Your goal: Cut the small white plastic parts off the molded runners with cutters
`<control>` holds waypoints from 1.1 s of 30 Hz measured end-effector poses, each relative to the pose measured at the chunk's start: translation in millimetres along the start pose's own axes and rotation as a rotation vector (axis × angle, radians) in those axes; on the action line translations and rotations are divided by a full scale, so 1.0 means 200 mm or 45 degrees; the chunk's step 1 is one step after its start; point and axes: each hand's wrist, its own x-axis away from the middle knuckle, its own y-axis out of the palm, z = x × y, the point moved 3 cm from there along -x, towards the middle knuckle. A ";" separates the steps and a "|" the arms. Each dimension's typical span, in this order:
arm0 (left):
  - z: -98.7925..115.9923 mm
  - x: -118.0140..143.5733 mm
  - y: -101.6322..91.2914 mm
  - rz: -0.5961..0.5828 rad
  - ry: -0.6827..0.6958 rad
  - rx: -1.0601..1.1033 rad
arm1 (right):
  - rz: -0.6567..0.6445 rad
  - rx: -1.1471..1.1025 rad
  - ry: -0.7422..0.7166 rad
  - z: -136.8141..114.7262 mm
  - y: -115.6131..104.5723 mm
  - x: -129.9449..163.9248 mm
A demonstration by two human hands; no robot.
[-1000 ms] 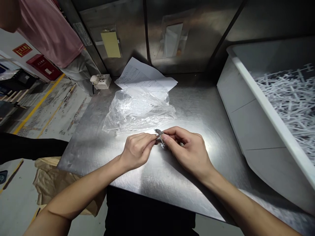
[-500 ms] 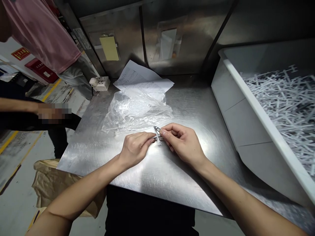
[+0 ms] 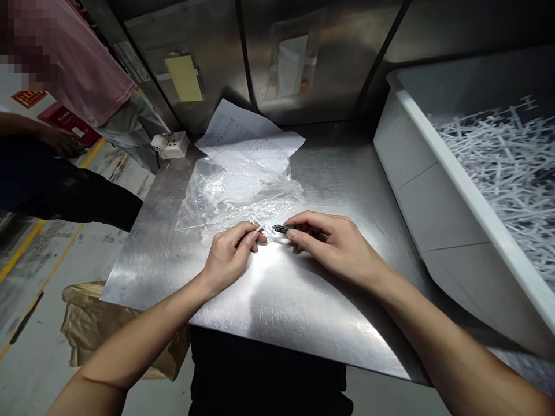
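Observation:
Between the thumb and fingers of my left hand (image 3: 232,251) is a small white plastic sprue piece (image 3: 267,232), a thin stick with short cross branches. My right hand (image 3: 332,240) grips a small metal nail clipper (image 3: 282,229); its jaws point left at the branches of the piece, very close to them. I cannot tell whether the jaws touch it. Both hands are low over the steel table (image 3: 277,300). Behind them lies a crumpled clear plastic bag (image 3: 238,185), and my fingers hide part of the clipper.
A large grey bin (image 3: 437,190) full of white plastic sprues (image 3: 515,173) stands on the right. Printed papers (image 3: 243,130) and a power socket block (image 3: 173,144) are at the back. Other people stand at the left, near a brown paper bag (image 3: 93,323) on the floor.
My hands have moved slightly apart. The sprue piece has turned and shifted left with my left hand, and the nail clipper now points left at it. A nearby person's arm has shifted.

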 end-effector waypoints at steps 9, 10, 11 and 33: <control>0.00 0.01 0.00 -0.002 0.044 -0.023 | -0.019 0.082 -0.015 -0.02 0.02 0.00; 0.01 0.01 0.00 -0.006 0.054 -0.033 | -0.015 0.083 -0.018 -0.01 0.02 0.00; 0.00 0.01 0.00 -0.012 0.063 -0.037 | -0.009 0.081 -0.020 -0.01 0.02 0.00; 0.03 -0.01 0.00 -0.028 -0.038 -0.017 | 0.112 -0.010 -0.084 0.06 0.08 0.00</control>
